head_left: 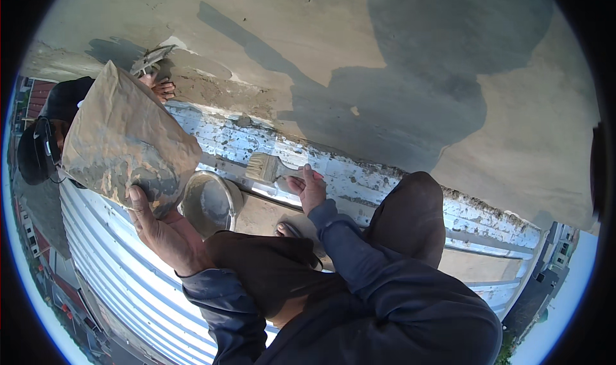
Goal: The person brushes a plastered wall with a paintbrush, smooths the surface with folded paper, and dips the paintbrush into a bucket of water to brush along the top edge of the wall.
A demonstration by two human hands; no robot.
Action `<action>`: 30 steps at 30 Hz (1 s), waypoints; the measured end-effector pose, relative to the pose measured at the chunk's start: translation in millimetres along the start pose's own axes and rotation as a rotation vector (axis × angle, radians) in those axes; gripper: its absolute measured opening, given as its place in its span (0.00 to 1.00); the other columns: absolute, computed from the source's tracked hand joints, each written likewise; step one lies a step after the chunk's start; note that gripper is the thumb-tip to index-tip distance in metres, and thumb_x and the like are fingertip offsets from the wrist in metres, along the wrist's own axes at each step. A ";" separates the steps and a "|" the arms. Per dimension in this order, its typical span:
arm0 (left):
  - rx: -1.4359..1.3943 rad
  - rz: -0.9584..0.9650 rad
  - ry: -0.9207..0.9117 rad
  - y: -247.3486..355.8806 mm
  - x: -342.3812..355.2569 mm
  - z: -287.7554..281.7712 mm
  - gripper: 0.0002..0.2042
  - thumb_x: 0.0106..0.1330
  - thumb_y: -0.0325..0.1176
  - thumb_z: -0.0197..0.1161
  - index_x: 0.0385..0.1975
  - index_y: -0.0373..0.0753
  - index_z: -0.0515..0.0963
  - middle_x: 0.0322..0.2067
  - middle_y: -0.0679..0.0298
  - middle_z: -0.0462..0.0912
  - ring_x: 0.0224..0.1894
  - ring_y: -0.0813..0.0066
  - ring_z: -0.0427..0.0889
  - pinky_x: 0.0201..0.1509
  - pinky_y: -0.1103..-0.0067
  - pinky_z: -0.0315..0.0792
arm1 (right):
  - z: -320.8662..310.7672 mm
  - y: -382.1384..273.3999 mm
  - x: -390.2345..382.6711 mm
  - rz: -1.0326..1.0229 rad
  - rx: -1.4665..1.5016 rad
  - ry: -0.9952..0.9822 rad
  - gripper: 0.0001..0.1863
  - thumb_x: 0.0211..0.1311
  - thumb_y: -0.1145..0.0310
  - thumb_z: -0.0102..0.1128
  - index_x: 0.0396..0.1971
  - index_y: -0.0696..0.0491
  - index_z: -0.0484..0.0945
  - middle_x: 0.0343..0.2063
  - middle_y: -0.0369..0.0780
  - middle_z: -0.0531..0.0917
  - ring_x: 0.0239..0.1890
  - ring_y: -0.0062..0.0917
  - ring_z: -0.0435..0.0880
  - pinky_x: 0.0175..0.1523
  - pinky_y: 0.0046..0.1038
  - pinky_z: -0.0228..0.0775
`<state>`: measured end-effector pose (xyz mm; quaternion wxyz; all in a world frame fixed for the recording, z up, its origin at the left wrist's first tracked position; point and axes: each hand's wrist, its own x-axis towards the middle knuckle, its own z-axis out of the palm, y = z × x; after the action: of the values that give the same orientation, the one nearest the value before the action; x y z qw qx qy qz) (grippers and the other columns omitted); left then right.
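Note:
My left hand [168,237] grips the lower edge of a brown paper bag [122,124], thumb pressed on its front. Wet grey smears cover the bag's lower part; what it contains is hidden. A wide flat brush [263,168], its bristles caked with pale grey, is held by the handle in my right hand [310,190]. The bristles point left, over the white, splattered metal strip at the foot of the wall. Below and between my hands stands a bucket [235,204] with greyish stuff inside, partly behind the bag.
A plastered wall [308,18] rises ahead, crossed by my shadow. At left a co-worker in a dark cap [33,150] has a hand [160,86] by a trowel [151,60] at the wall. Ribbed metal roofing [135,269] slopes away lower left. My knee [410,211] is bent at right.

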<state>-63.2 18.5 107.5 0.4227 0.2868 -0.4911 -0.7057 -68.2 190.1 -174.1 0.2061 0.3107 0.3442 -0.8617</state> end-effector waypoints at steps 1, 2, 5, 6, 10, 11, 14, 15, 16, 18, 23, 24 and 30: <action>-0.002 -0.002 -0.014 -1.6 -2.2 5.0 0.25 0.63 0.40 0.59 0.55 0.32 0.65 0.52 0.58 0.70 0.54 0.69 0.69 0.56 0.71 0.66 | -5.8 -15.4 3.0 -0.086 0.010 0.020 0.17 0.59 0.56 0.59 0.37 0.55 0.71 0.32 0.40 0.79 0.36 0.26 0.81 0.43 0.24 0.76; 0.003 0.015 -0.033 -2.4 -3.4 7.8 0.23 0.63 0.39 0.59 0.53 0.32 0.66 0.50 0.58 0.71 0.52 0.70 0.71 0.53 0.73 0.69 | -4.8 -29.0 6.7 -0.159 -0.002 0.062 0.17 0.57 0.59 0.61 0.39 0.56 0.71 0.31 0.39 0.78 0.36 0.26 0.81 0.43 0.25 0.76; 0.005 0.019 -0.086 -8.6 -9.4 23.0 0.19 0.62 0.38 0.60 0.48 0.33 0.70 0.45 0.60 0.74 0.47 0.73 0.74 0.49 0.77 0.71 | -2.8 -54.7 38.2 -0.354 -0.012 0.087 0.18 0.56 0.64 0.63 0.41 0.58 0.71 0.32 0.39 0.77 0.36 0.25 0.80 0.43 0.24 0.75; 0.007 0.021 -0.110 -13.5 -10.5 27.5 0.19 0.62 0.38 0.60 0.48 0.33 0.70 0.44 0.61 0.74 0.46 0.74 0.74 0.49 0.77 0.71 | -8.0 -60.6 53.0 -0.464 -0.020 0.063 0.18 0.55 0.67 0.64 0.43 0.58 0.71 0.34 0.39 0.77 0.37 0.24 0.80 0.43 0.23 0.74; 0.009 0.028 -0.182 -28.6 -16.3 49.2 0.17 0.61 0.38 0.61 0.45 0.34 0.71 0.40 0.62 0.76 0.43 0.76 0.75 0.47 0.79 0.71 | 7.8 -65.9 80.4 -0.737 -0.659 0.206 0.12 0.57 0.69 0.61 0.39 0.58 0.77 0.33 0.39 0.80 0.35 0.22 0.79 0.44 0.23 0.70; 0.013 0.036 -0.198 -31.0 -15.7 48.0 0.16 0.62 0.38 0.61 0.44 0.34 0.72 0.40 0.62 0.76 0.43 0.76 0.75 0.47 0.79 0.71 | 11.8 -69.4 72.0 -0.734 -0.653 0.210 0.12 0.57 0.69 0.61 0.39 0.58 0.77 0.33 0.39 0.80 0.35 0.22 0.79 0.44 0.23 0.70; -0.015 0.065 -0.236 -37.1 -16.7 56.0 0.15 0.62 0.37 0.60 0.42 0.34 0.72 0.39 0.62 0.76 0.42 0.77 0.75 0.48 0.80 0.71 | -14.3 -94.1 59.0 -0.878 -0.840 0.399 0.12 0.56 0.65 0.60 0.38 0.55 0.79 0.33 0.43 0.82 0.35 0.25 0.80 0.43 0.24 0.70; -0.016 0.093 -0.236 -35.4 -13.5 52.3 0.15 0.62 0.37 0.60 0.42 0.34 0.72 0.39 0.62 0.76 0.42 0.77 0.75 0.48 0.80 0.70 | -17.1 -108.3 38.7 -0.837 -0.873 0.438 0.11 0.57 0.66 0.60 0.37 0.55 0.79 0.32 0.42 0.82 0.35 0.23 0.80 0.43 0.24 0.71; -0.055 0.058 -0.268 -42.0 -18.7 65.8 0.15 0.62 0.37 0.60 0.42 0.34 0.72 0.39 0.62 0.76 0.42 0.77 0.75 0.48 0.80 0.70 | -79.5 -128.3 58.4 -0.872 -0.629 0.465 0.10 0.58 0.67 0.59 0.37 0.55 0.78 0.31 0.40 0.81 0.34 0.20 0.79 0.42 0.22 0.70; -0.054 0.074 -0.269 -38.6 -10.9 56.9 0.16 0.62 0.37 0.60 0.44 0.33 0.71 0.41 0.61 0.77 0.42 0.76 0.76 0.48 0.80 0.70 | -114.6 -156.6 23.2 -0.894 -0.626 0.608 0.09 0.59 0.68 0.57 0.37 0.55 0.78 0.30 0.38 0.81 0.33 0.18 0.77 0.40 0.20 0.70; -0.108 0.010 -0.311 -51.6 -4.7 61.2 0.19 0.63 0.37 0.59 0.48 0.32 0.68 0.43 0.59 0.76 0.45 0.75 0.75 0.49 0.79 0.70 | -85.5 -171.3 -26.4 -0.990 -0.896 0.764 0.10 0.57 0.68 0.58 0.38 0.55 0.77 0.31 0.42 0.81 0.33 0.28 0.80 0.41 0.27 0.71; -0.093 0.020 -0.322 -55.8 -4.1 63.2 0.19 0.62 0.37 0.60 0.48 0.32 0.68 0.43 0.59 0.76 0.45 0.75 0.75 0.50 0.79 0.69 | -66.0 -156.9 -24.0 -1.055 -1.060 0.729 0.10 0.57 0.68 0.58 0.38 0.55 0.77 0.31 0.44 0.81 0.34 0.33 0.80 0.42 0.29 0.71; -0.037 0.040 -0.351 -65.0 -3.3 76.6 0.20 0.61 0.38 0.61 0.47 0.32 0.68 0.44 0.58 0.75 0.46 0.73 0.74 0.51 0.77 0.68 | 49.1 -58.2 43.7 -0.929 -1.002 0.193 0.08 0.55 0.70 0.57 0.36 0.54 0.76 0.35 0.47 0.79 0.37 0.41 0.79 0.43 0.34 0.71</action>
<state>-144.9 66.4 73.7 0.3495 0.1416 -0.5498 -0.7453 -152.3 188.0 -148.6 -0.0972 0.0736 0.8153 -0.5661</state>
